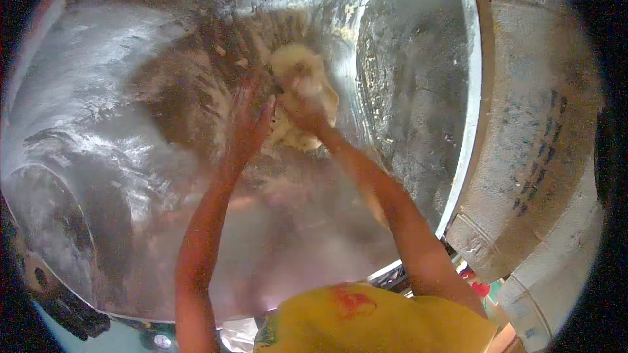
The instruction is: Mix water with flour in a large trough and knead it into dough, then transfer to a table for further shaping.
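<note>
My right hand (306, 106) is blurred and presses down on a pale, soft, dough-like lump (297, 62), which spreads out around it. Its fingers sink partly from sight against the lump. Close by on the left, my left hand (252, 111) reaches up with fingers stretched out, thumb toward the lump and nothing seen in its grasp. Both hands are over a wide grey metallic surface (150, 176), streaked with whitish smears and marked by a brown patch (180, 85). Small pale crumbs (242, 63) lie just beyond my left fingertips.
A pale raised edge (470, 91) curves along the right side of the surface. Beyond it stands a brown cardboard-like panel (523, 104) with dark printing. Dark fittings (65, 301) sit at the lower left edge. Yellow clothing (373, 323) shows at the bottom.
</note>
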Motion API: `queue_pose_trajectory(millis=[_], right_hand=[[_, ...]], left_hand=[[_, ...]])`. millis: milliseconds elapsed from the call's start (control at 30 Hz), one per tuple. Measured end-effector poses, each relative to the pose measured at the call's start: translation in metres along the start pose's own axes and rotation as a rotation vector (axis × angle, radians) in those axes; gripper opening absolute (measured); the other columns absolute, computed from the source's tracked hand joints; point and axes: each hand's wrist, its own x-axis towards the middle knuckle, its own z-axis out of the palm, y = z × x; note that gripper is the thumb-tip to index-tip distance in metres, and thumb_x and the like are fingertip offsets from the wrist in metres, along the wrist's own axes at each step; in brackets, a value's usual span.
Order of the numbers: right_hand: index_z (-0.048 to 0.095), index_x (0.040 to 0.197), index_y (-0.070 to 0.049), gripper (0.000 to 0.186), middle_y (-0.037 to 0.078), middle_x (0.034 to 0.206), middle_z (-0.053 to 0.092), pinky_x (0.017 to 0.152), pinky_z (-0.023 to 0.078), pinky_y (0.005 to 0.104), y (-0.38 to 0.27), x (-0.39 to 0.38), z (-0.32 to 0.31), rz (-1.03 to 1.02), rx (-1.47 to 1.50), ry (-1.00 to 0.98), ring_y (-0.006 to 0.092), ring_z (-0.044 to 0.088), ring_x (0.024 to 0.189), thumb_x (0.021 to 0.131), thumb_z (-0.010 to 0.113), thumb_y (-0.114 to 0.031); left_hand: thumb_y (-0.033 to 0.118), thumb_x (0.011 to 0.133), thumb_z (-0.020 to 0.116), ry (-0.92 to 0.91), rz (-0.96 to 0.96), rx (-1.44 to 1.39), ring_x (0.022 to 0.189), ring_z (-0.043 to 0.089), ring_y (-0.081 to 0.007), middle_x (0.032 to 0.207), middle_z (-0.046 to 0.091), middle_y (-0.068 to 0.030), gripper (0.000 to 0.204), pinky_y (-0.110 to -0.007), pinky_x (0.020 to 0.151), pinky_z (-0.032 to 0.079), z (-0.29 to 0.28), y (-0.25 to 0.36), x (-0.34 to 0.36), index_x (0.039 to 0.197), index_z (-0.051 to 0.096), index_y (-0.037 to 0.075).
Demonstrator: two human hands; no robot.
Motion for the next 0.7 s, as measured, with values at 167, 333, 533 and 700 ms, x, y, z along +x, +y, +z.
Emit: queue_pose_trajectory(millis=[167,333,533,700], right_hand=[[0.06,0.132,-0.003,0.054,0.019,0.124,0.067,0.101,0.048,0.0417,-0.076,0.004,-0.138,-0.52,0.659,-0.564,0.0312,0.063,0.116,0.093,0.068,-0.04],[0.067,0.096,-0.006,0.026,0.017,0.094,0.068,0.072,0.055,0.0497,-0.034,0.087,-0.169,-0.322,-0.262,0.286,0.0365,0.068,0.083,0.095,0.061,-0.032],[0.062,0.125,0.0,0.038,0.019,0.131,0.061,0.098,0.049,0.0447,0.083,0.037,-0.134,-0.205,-0.652,-0.012,0.0359,0.06,0.117,0.091,0.052,-0.015],[0.066,0.115,0.001,0.033,0.023,0.116,0.066,0.102,0.046,0.0443,0.101,-0.079,-0.103,-0.269,-0.898,-0.403,0.0357,0.06,0.115,0.089,0.055,-0.016]], left_hand=[[0.01,0.095,0.062,0.122,0.0,-0.028,0.141,0.042,-0.0345,0.151,0.047,-0.0168,0.055,-0.044,0.117,0.032,-0.02,0.005,-0.002,0.147,0.045,0.007],[0.011,0.095,0.062,0.131,-0.078,-0.13,0.142,0.04,-0.0348,0.151,0.047,-0.0175,0.055,-0.045,0.118,0.032,-0.003,-0.015,-0.039,0.147,0.045,0.006],[0.013,0.095,0.063,0.1,-0.13,-0.024,0.144,0.038,-0.0362,0.155,0.041,-0.02,0.055,-0.047,0.118,0.031,-0.003,-0.034,-0.084,0.146,0.046,0.006],[0.013,0.095,0.062,-0.006,-0.168,-0.099,0.146,0.035,-0.0356,0.156,0.039,-0.0188,0.056,-0.046,0.118,0.031,-0.04,-0.017,-0.083,0.147,0.044,0.005]])
